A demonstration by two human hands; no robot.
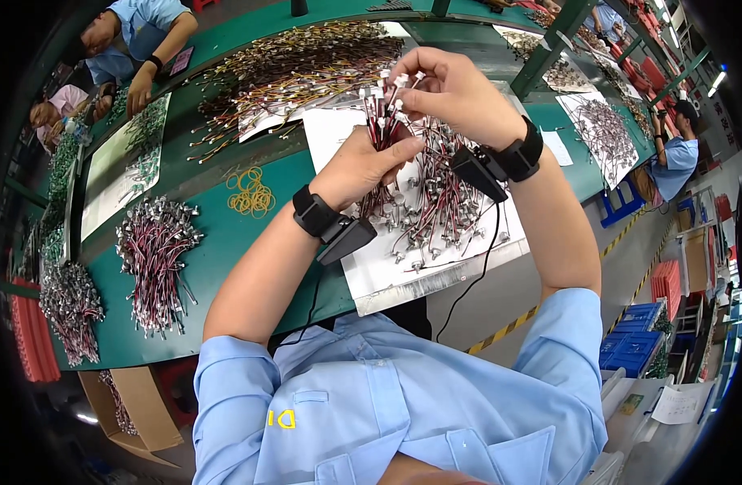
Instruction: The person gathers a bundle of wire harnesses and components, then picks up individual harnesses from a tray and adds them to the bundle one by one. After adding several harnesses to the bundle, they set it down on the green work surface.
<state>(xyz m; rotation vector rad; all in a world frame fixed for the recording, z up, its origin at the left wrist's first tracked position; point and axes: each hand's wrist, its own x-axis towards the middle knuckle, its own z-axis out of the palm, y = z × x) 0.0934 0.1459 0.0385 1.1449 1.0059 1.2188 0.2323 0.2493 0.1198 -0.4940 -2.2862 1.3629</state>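
Forearms [258,279] angled inward, left fingers [399,152] curled, right fingers [426,56] bent

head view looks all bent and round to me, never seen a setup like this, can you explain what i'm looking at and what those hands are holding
There's no machine: these are a person's own bare hands. The camera is worn on their head, looking down; its wide fisheye lens bends straight edges. Each wrist has a black strap carrying a small box.

The left hand holds an upright bunch of thin wires with white plugs. The right hand's fingers are at the plugs; whether they grip any is unclear.

Below, more wires lie on a white board. To the left, the green table holds yellow rubber bands and a wire bundle.
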